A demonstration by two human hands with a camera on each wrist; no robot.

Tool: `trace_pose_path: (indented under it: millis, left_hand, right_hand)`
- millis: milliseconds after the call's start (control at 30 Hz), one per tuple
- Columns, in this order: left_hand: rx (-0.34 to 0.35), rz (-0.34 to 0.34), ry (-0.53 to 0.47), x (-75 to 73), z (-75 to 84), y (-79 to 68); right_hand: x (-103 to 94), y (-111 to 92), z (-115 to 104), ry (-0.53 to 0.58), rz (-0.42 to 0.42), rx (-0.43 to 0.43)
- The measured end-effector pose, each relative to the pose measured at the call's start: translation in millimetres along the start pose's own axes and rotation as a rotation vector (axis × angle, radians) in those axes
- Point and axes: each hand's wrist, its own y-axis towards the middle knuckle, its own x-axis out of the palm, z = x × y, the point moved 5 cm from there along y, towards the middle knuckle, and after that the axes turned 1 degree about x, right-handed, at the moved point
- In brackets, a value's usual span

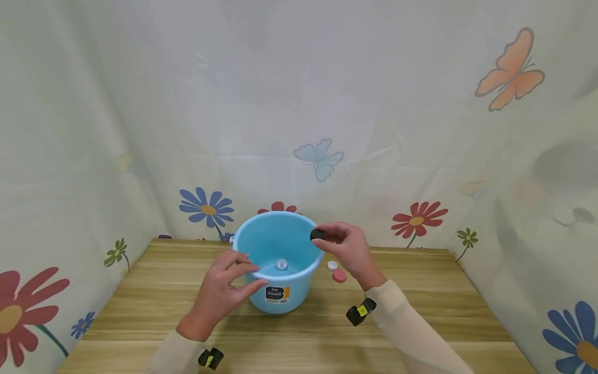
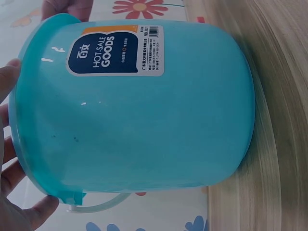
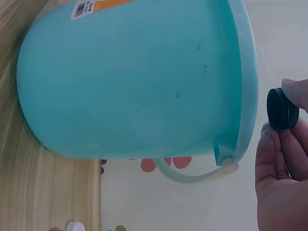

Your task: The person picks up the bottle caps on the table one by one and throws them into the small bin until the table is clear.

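Note:
A light blue plastic bucket (image 1: pixel 280 296) stands upright on the table in the head view. My left hand (image 1: pixel 223 284) holds its rim at the near left, with the thumb outside and some fingers over the edge. Inside, a small white cap (image 1: pixel 282 264) lies on the bottom. My right hand (image 1: pixel 347 248) pinches a black ribbed bottle cap (image 1: pixel 317 234) beside the right rim, just above it. In the right wrist view the black cap (image 3: pixel 282 109) is between thumb and fingertips, its hollow side partly facing the bucket.
Right of the bucket, a white cap (image 1: pixel 332 265) and a pink-red cap (image 1: pixel 339 275) lie on the wooden table (image 1: pixel 406 311). The bucket's handle (image 3: pixel 185 177) hangs down at its far side. A flower-and-butterfly printed curtain (image 1: pixel 383 156) surrounds the table's back and sides.

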Motion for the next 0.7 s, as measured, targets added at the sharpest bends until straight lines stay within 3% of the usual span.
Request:
trace_pose_path:
  millis: [700]
  left_hand:
    - [-0.015,-0.007,-0.006,-0.9,1.6,1.7]
  right_hand:
    - [16.4,5.2,1.7,0.009,-0.018,0.032]
